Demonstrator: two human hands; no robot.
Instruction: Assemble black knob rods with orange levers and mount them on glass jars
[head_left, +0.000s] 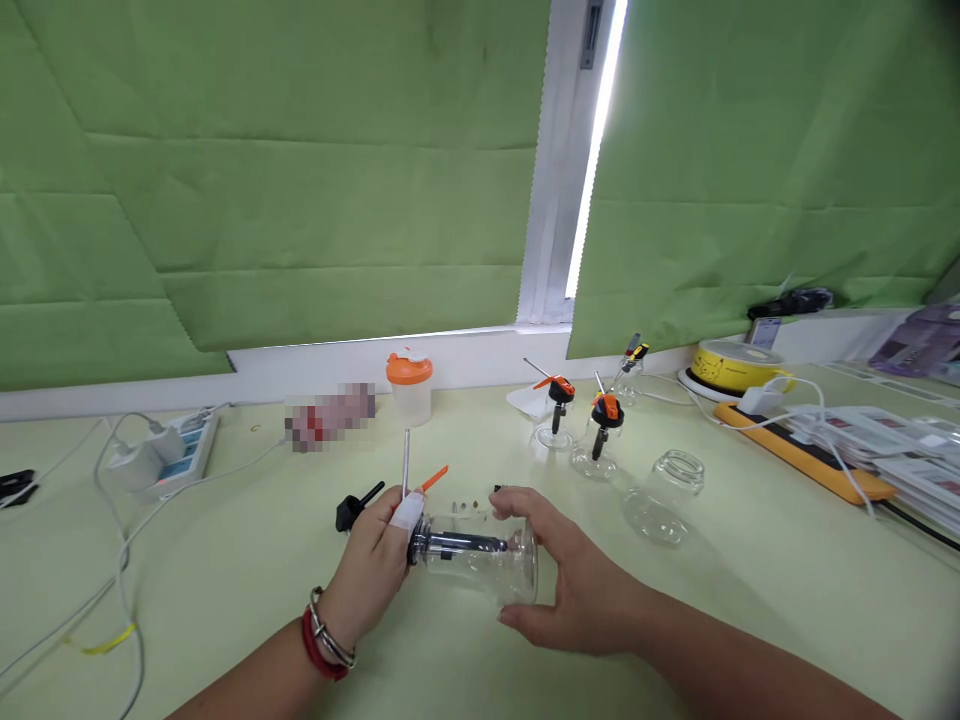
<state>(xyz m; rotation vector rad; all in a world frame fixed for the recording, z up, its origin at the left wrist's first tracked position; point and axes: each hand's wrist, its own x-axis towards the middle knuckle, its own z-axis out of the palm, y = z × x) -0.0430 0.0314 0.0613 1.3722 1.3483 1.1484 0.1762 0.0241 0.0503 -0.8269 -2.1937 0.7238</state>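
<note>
- Left hand [381,550], lower centre: fingers closed round the black lid [414,547] at the glass jar [480,580]'s neck.
- Right hand [581,580]: thumb and fingers spread around its base; pressure cannot be told.
- Right of centre: far lidded jar [545,438] and near lidded jar [590,464] look done; bare jar [660,503] remains lidless.
- Left hand hides the lid's fit; tiny parts [465,506] behind the held jar are unidentifiable.

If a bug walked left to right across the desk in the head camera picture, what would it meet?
White power strip → left hand → held glass jar → right hand → lidless glass jar → orange power strip.
</note>
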